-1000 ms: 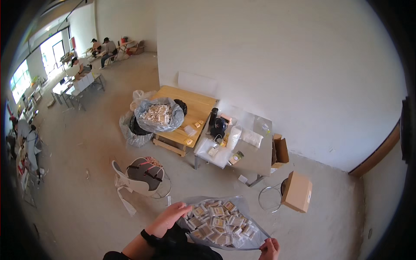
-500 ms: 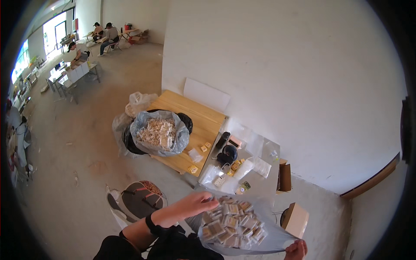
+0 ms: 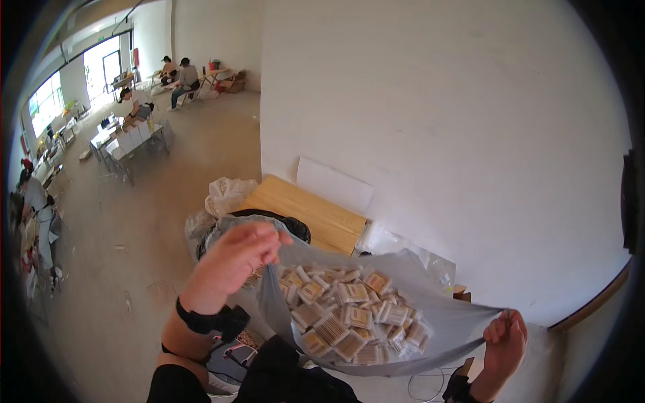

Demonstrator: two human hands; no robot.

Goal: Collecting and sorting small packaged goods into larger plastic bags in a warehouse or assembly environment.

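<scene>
A grey, thin plastic bag (image 3: 463, 327) is stretched wide in front of me, full of small clear packs (image 3: 334, 327) of thin pale sticks, some with yellow labels. My left hand (image 3: 232, 265) pinches the bag's left rim, with a dark band on that wrist. At the right, my right hand (image 3: 505, 338) is closed around a gathered corner of the bag, pulling its edge taut. The bag hides most of the side table behind it.
Behind the bag stands a wooden table (image 3: 306, 211) with a black bag (image 3: 295, 228) at its left. A white board (image 3: 334, 183) leans on the wall. Other people (image 3: 138, 104) work at far tables on the left. Below my left arm is a partly hidden seat (image 3: 228, 359).
Both hands have risen, lifting the bag higher and spreading it wider. It now covers the side table's items and the open sack of loose pieces.
</scene>
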